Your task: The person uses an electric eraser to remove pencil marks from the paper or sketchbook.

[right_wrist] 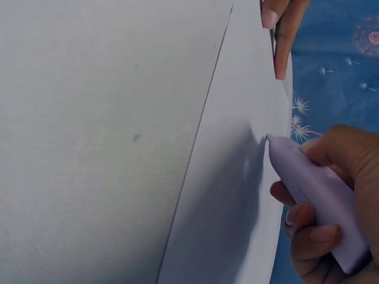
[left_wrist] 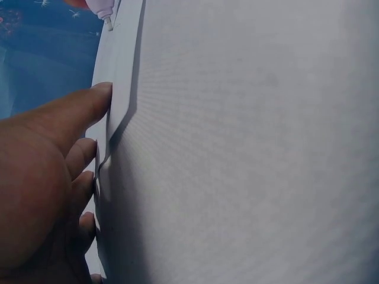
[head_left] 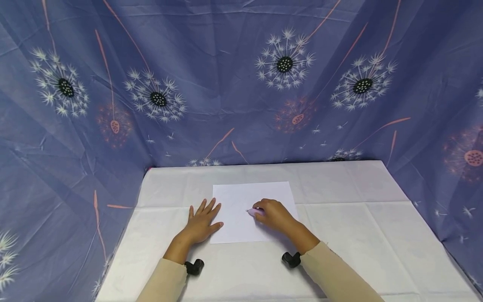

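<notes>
A blank white sheet of paper (head_left: 232,195) lies on the cloth-covered table. My left hand (head_left: 201,224) lies palm down at the sheet's left edge, fingers straight and spread; in the left wrist view its thumb (left_wrist: 98,97) reaches the paper's edge. Over the sheet's right half, my right hand (head_left: 279,217) grips a thick lilac correction pen (right_wrist: 320,198) with a narrow tip. The pen points left, its tip right at the paper near the middle. Fingers curl around its body in the right wrist view, and the palm side is partly hidden.
White cloth with fold creases covers the table (head_left: 351,235). A blue curtain (head_left: 226,84) with dandelion prints hangs behind and along both sides. Black wrist devices sit on the left wrist (head_left: 194,267) and right wrist (head_left: 291,260), below beige sleeves.
</notes>
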Demonstrator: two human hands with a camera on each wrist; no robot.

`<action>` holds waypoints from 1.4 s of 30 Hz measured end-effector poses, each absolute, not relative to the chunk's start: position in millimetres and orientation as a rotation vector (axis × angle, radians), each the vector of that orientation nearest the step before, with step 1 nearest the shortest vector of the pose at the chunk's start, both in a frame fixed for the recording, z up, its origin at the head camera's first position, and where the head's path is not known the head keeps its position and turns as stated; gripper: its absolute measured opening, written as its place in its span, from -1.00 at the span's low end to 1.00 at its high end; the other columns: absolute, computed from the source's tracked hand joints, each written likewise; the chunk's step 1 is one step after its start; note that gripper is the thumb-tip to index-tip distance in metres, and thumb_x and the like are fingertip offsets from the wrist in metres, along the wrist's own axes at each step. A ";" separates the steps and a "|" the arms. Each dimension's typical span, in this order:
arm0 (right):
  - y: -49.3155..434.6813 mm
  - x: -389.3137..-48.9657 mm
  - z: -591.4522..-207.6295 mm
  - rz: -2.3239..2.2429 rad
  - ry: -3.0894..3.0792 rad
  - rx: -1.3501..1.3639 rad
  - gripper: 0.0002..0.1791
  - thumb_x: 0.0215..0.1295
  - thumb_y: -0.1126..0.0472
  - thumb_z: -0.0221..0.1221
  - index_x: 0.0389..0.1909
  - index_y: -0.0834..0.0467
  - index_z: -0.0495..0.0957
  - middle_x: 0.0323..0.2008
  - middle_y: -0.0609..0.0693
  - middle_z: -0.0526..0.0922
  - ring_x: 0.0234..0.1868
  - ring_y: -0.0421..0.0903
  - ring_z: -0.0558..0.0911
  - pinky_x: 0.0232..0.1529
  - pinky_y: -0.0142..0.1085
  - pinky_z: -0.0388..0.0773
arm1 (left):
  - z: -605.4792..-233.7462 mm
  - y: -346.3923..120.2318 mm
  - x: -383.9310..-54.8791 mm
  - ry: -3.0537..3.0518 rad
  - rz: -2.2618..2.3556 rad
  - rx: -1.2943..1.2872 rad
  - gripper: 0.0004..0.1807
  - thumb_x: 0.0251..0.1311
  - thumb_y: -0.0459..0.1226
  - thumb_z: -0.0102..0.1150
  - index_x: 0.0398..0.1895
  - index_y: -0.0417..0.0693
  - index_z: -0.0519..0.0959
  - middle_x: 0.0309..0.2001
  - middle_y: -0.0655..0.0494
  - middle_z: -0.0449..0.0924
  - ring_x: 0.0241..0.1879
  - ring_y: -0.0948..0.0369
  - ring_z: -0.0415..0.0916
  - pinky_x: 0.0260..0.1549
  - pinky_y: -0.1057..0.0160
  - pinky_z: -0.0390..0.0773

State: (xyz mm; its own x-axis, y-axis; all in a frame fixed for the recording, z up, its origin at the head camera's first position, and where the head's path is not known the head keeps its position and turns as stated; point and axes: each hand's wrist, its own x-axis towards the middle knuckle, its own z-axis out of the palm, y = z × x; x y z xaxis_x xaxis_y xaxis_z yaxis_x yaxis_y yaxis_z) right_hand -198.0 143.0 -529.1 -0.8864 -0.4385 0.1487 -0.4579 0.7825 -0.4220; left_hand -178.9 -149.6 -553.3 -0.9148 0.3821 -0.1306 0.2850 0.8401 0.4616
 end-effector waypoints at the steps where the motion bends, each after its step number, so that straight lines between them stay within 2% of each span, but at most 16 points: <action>1: 142.8 -197.8 -529.5 0.708 -2.924 0.737 -0.80 0.23 0.23 0.36 -0.13 0.14 0.73 -0.29 -0.07 0.74 -0.34 -0.20 0.60 -0.19 -0.26 0.60 | -553.1 -149.6 -178.6 2.802 0.659 0.513 -0.26 0.44 0.07 0.07 0.59 0.06 0.16 0.65 0.02 -0.09 0.64 -0.15 -0.27 0.44 -0.48 -0.39; 23: 138.8 -193.9 -529.3 0.694 -2.920 0.741 -0.79 0.22 0.21 0.36 -0.12 0.13 0.74 -0.30 -0.08 0.73 -0.35 -0.22 0.58 -0.20 -0.29 0.60 | -552.4 -150.4 -175.2 2.803 0.695 0.518 -0.25 0.43 0.03 0.10 0.58 0.00 0.18 0.65 -0.05 -0.07 0.63 -0.20 -0.25 0.43 -0.49 -0.40; 42: 137.9 -193.8 -529.9 0.703 -2.927 0.731 -0.78 0.22 0.21 0.37 -0.12 0.13 0.73 -0.29 -0.07 0.74 -0.34 -0.22 0.58 -0.19 -0.27 0.61 | -549.9 -147.9 -177.1 2.798 0.665 0.510 -0.26 0.44 0.05 0.08 0.59 0.03 0.17 0.65 -0.01 -0.08 0.64 -0.16 -0.28 0.44 -0.48 -0.40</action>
